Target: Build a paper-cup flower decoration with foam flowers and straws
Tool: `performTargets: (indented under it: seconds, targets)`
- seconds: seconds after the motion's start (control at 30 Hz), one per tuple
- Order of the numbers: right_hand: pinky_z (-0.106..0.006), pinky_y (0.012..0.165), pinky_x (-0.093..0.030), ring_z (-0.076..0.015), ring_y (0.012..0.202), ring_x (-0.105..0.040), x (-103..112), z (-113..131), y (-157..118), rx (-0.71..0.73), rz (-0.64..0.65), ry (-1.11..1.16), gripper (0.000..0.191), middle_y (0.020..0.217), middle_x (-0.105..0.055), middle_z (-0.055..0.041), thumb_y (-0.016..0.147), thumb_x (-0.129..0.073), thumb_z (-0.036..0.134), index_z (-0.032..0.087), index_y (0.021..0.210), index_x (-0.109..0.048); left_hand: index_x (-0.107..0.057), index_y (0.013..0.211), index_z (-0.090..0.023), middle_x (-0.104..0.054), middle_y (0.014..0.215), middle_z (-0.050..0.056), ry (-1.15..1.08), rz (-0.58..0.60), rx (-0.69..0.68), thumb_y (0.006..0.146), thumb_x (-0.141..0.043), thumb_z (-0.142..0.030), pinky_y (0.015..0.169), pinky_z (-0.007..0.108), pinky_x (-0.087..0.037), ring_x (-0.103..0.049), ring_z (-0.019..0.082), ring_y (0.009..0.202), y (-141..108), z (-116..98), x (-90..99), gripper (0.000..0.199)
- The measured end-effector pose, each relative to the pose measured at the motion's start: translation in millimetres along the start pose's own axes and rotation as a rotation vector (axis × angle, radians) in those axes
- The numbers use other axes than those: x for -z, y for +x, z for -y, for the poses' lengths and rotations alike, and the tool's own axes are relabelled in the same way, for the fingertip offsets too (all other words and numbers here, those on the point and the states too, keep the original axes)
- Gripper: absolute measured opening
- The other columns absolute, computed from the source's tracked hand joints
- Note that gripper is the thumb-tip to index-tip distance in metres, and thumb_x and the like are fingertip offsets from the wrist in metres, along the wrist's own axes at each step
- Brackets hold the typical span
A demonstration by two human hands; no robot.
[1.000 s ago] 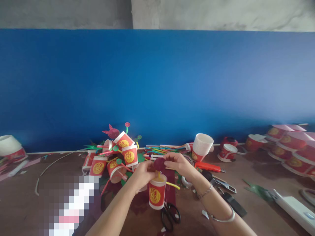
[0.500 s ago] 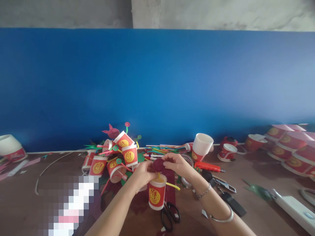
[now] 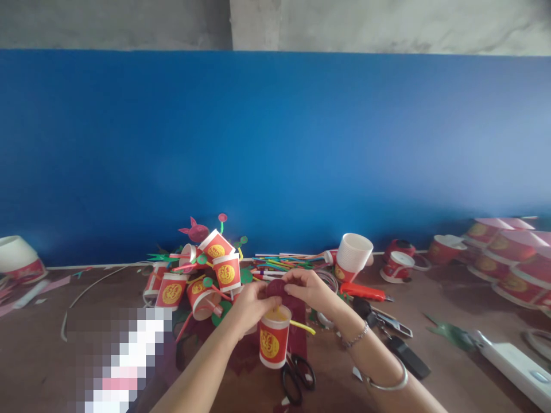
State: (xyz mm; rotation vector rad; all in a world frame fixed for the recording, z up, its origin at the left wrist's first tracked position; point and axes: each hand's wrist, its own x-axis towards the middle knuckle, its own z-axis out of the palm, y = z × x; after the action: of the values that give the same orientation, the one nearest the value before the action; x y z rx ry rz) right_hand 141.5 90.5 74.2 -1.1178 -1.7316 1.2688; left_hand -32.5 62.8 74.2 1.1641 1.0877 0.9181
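A dark red paper disc [image 3: 276,288] is pinched between my two hands, above a red and white paper cup [image 3: 274,342] with a yellow emblem. My left hand [image 3: 255,305] grips its left edge, the thumb across its lower part. On its right edge, the fingers of my right hand [image 3: 306,288] are closed. A yellow piece, probably a straw, runs from below the disc to the cup's top. Another yellow straw [image 3: 302,327] sticks out of the cup's right side. Black-handled scissors [image 3: 297,377] lie just in front of the cup.
Decorated paper cups [image 3: 202,287] are piled at the left. Behind my hands lie several coloured straws [image 3: 284,261]. A stack of white cups [image 3: 354,250], an orange cutter [image 3: 365,292] and keys [image 3: 398,325] are at the right. A blue panel [image 3: 275,143] stands behind the table.
My left thumb has moved onto the lower part of the disc, and my fingers have shifted slightly around its edges. The cup and scissors look unmoved.
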Motion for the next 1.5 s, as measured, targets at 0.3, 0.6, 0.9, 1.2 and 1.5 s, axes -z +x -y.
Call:
performTargets:
  seconds: [0.3,0.6,0.9,1.2,1.5]
  targets:
    - [-0.020,0.052,-0.035,-0.0082,0.055,-0.045,-1,5,-3,0.007,-0.016,-0.018,0.012,0.063,-0.056,0.0036,0.073,-0.060,0.024,0.015,0.080,-0.063,-0.068,0.073,-0.012,-0.069,0.064,0.002,-0.071,-0.017,-0.007,0.054,-0.078,-0.034,0.062,0.026,-0.044,-0.062,0.018,0.063,0,0,-3.3,0.031]
    - [-0.019,0.042,-0.027,-0.0057,0.045,-0.034,-3,17,-7,-0.047,0.013,-0.083,0.021,0.053,-0.047,0.0061,0.075,-0.061,0.035,0.016,0.070,-0.056,-0.070,0.072,-0.013,-0.070,0.067,0.003,-0.153,0.045,-0.005,0.053,-0.080,-0.035,0.064,0.027,-0.043,-0.063,0.019,0.066,-2,1,-4.4,0.031]
    - [-0.019,0.041,-0.024,-0.0064,0.048,-0.034,-4,11,-7,-0.033,-0.001,-0.111,0.023,0.054,-0.045,0.0048,0.077,-0.060,0.036,0.015,0.067,-0.057,-0.069,0.068,-0.015,-0.066,0.058,0.001,-0.109,0.020,0.036,0.053,-0.079,-0.035,0.059,0.026,-0.041,-0.059,0.016,0.058,-3,3,-7.5,0.027]
    - [-0.020,0.045,-0.027,-0.0071,0.048,-0.037,-5,1,-3,-0.006,0.013,-0.129,0.021,0.053,-0.047,0.0049,0.075,-0.061,0.032,0.015,0.064,-0.057,-0.072,0.075,-0.012,-0.068,0.067,0.004,-0.031,0.091,-0.010,0.059,-0.076,-0.038,0.066,0.028,-0.044,-0.061,0.020,0.067,-2,7,-4.5,0.030]
    - [-0.020,0.045,-0.025,-0.0069,0.049,-0.035,-5,9,-6,-0.002,0.020,-0.093,0.025,0.054,-0.046,0.0045,0.077,-0.061,0.036,0.014,0.065,-0.057,-0.073,0.073,-0.011,-0.069,0.064,0.005,-0.098,0.090,-0.032,0.054,-0.080,-0.040,0.068,0.031,-0.046,-0.061,0.020,0.063,-2,7,-9.3,0.036]
